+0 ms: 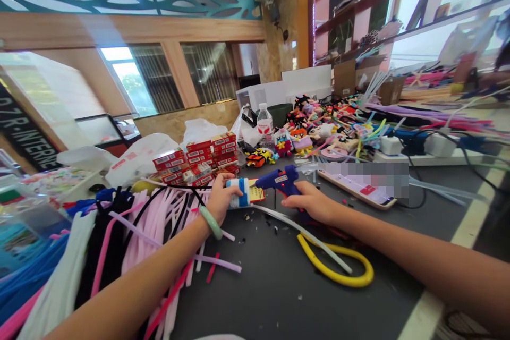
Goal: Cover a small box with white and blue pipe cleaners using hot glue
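Observation:
My left hand, with a green bangle on its wrist, is closed around a small blue-and-white striped piece that looks like a roll of pipe cleaners. My right hand grips a blue hot glue gun by its handle, a red light glowing on its side. The gun's nozzle points left and meets or nearly meets the end of the striped piece; I cannot tell which. A yellow-and-red card lies behind the nozzle. Below the right hand lies a yellow bent pipe cleaner beside a white one.
Pink, white, black and blue pipe cleaners cover the left side. Small red boxes, a water bottle and several fuzzy dolls stand behind. At right are a phone and a power strip with cables.

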Demonstrator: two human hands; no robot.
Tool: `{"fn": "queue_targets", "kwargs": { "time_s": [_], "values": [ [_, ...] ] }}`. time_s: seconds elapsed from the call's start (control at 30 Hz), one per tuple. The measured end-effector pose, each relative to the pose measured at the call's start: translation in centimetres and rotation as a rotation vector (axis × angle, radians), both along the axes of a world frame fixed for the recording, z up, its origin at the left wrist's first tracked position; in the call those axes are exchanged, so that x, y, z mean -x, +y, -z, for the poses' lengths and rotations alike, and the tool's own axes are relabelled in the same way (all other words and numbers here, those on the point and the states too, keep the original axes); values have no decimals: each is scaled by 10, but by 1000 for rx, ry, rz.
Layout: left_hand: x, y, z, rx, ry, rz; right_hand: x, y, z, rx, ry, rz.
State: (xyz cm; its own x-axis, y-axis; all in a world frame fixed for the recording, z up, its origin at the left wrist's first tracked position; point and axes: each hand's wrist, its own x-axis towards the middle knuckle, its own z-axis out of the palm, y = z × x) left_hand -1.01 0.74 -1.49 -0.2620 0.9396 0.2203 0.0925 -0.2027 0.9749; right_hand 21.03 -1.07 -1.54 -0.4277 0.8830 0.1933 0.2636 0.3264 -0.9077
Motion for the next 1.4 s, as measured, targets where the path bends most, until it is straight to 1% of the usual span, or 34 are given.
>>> {"fn": "queue_targets", "kwargs": {
  "time_s": [0.23, 0.87, 1.4],
  "values": [
    [0, 2, 2, 0, -43, -12, 0, -1, 0, 4, -10, -7],
    [-3, -1, -3, 0, -140, -16, 0, 1, 2, 11, 29, -59],
    [2, 5, 0, -33, -175, -47, 0, 1, 1, 26, 24, -40]
  ]
}}
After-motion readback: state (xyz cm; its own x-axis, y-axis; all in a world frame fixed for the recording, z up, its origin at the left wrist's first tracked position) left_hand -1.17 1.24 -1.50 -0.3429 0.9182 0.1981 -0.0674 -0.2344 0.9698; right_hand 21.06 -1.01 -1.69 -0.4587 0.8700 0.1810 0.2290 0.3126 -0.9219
